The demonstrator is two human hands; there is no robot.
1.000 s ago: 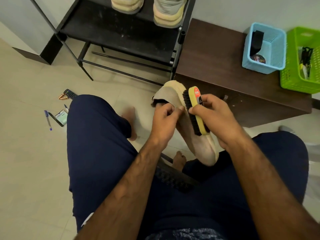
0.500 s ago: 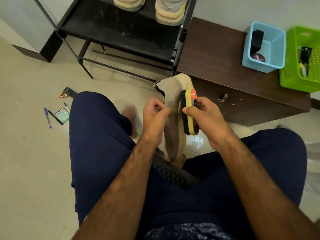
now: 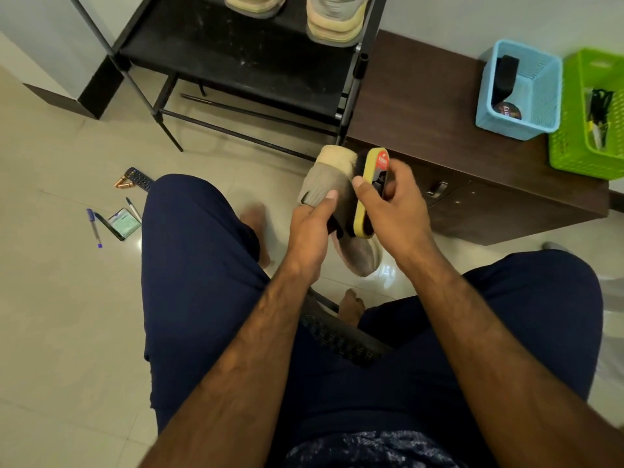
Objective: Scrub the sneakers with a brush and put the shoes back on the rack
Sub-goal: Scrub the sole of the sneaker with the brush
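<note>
Sneaker point(image 3: 324, 187) toe pointing nearward, brush point(image 3: 364, 211) parallel alongside

Sneaker point(image 3: 324, 184) grey-beige upper, cream sole. Brush point(image 3: 361, 217) yellow back, red label, black bristles. Rack point(image 3: 236, 55) black, pale scuffs on shelf. Shoes on rack point(image 3: 334, 25) grey, cream-yellow soles. Cabinet point(image 3: 422, 96) dark brown. Baskets: one light blue point(image 3: 543, 92), one lime green point(image 3: 574, 153), both mesh-patterned. Trousers point(image 3: 196, 265) navy. Shirt point(image 3: 371, 447) navy, pale speckle. Floor point(image 3: 67, 298) cream tiles. Pen point(image 3: 92, 224) blue.
</note>
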